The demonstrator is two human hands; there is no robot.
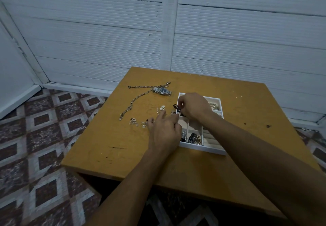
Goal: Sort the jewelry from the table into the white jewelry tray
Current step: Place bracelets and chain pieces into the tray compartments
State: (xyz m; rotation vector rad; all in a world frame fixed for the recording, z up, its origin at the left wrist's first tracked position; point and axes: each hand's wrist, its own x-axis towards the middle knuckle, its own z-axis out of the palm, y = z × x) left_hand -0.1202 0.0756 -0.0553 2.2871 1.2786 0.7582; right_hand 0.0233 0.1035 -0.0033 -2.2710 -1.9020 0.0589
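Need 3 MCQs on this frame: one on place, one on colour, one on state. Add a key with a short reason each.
1. Where is the wristwatch relative to the white jewelry tray?
A) inside it
B) on the table, off its far left corner
C) on the floor

2. What colour is the watch dial?
A) blue
B) red
C) white

3. What is the right hand doing?
A) lying flat on the table
B) pinching a dark loop
C) gripping the watch

Key:
1 B: the watch rests on bare tabletop beyond the tray.
2 A: the dial reads dark blue.
3 B: the fingertips close on the loop at the tray's left edge.
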